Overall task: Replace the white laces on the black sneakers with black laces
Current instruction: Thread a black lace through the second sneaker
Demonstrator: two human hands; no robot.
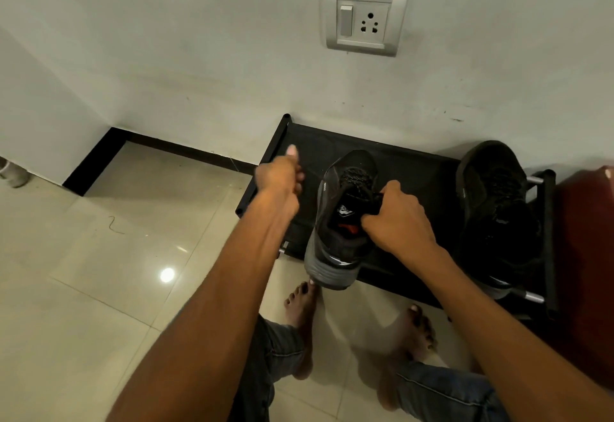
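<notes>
While the right hand (pixel 395 219) grips the tongue of the black mesh sneaker (pixel 344 219) standing on the black fabric shoe rack (pixel 415 169), keep it pinned and draw the lace straight out and level. Left hand (pixel 280 177) is fisted, apparently pulling; no lace visible in it. Second black sneaker (pixel 495 209) sits to the right. Lace colour is hard to read.

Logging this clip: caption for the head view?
Right hand grips sneaker tongue on black rack; left hand pulls lace aside.
</notes>
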